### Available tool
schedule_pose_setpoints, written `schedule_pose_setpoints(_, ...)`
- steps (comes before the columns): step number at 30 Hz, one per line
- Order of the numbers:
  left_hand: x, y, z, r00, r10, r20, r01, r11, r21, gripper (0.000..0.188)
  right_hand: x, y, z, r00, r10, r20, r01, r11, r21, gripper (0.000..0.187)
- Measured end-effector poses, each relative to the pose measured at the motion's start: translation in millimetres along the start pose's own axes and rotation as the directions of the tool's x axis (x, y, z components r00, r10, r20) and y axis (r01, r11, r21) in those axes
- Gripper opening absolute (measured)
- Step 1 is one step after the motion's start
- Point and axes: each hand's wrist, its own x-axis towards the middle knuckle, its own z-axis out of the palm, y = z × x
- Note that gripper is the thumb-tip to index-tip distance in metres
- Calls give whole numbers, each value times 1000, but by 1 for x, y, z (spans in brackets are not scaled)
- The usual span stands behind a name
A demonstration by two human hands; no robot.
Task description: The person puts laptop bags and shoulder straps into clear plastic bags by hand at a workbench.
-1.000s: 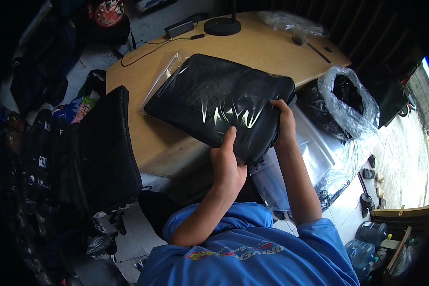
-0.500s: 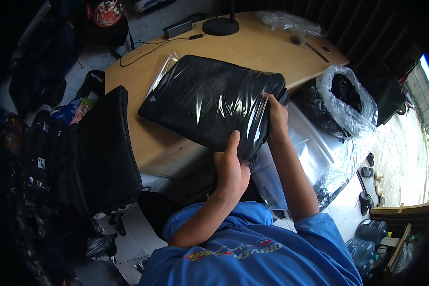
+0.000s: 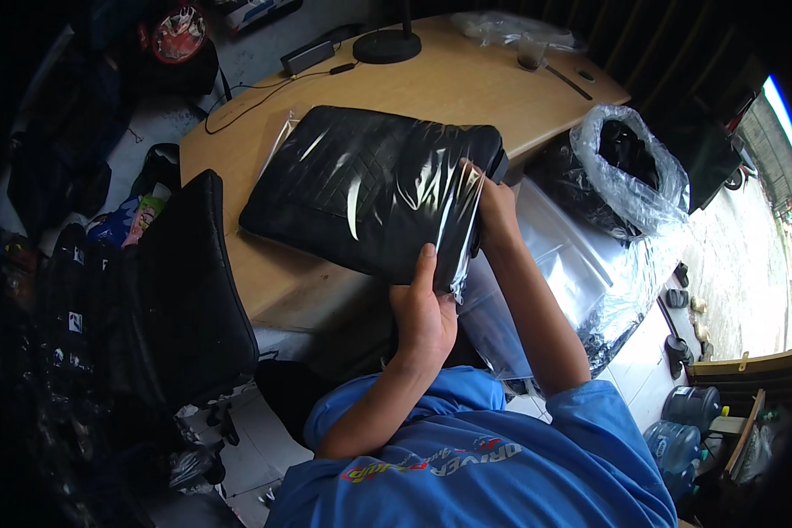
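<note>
A flat black bag [image 3: 352, 185] with a quilted diamond pattern lies inside a clear plastic sleeve, tilted over the near side of the wooden table [image 3: 466, 79]. Its nearest right corner rests in my left hand [image 3: 424, 310], which is closed with the thumb on top and the other fingers hidden underneath. At the right end, my right hand [image 3: 496, 207] grips the plastic sleeve [image 3: 468, 198] at its edge; some of its fingertips show through or behind the film. Loose film sticks out past the bag's far left side.
A large plastic sack [image 3: 629, 167] of black items stands right of the table, beside flat clear plastic sleeves [image 3: 554, 264]. Left is a black chair back [image 3: 185, 290]. On the table are a lamp base [image 3: 387, 46], a power adapter [image 3: 308, 58] and a cup [image 3: 531, 55]. Water jugs [image 3: 673, 449] stand lower right.
The view has shifted slightly. My right hand has moved over the sleeve's right edge, its fingers now further onto the film. My left hand keeps its hold on the corner.
</note>
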Motion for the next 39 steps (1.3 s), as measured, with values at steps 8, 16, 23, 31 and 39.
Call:
schedule_pose_setpoints(8,-7,34,-15,996,-68,52,66,997,34,27,39,-12,-70,755,-43,654,-301,864,404,33)
schedule_pose_setpoints(16,-10,74,-16,997,-50,62,47,998,43,27,34,-36,-37,842,-44,538,-36,990,138,47)
schedule_pose_setpoints(23,-2,99,-16,993,-1,114,4,1000,-29,21,49,-41,-14,856,-67,512,90,996,-21,27)
schedule_pose_setpoints(31,-6,135,-1,969,47,244,-35,998,-56,37,36,-86,33,876,-294,383,393,895,-211,30)
schedule_pose_setpoints(39,-25,200,27,31,579,815,-561,-664,493,48,16,-158,117,767,-447,461,447,887,116,25)
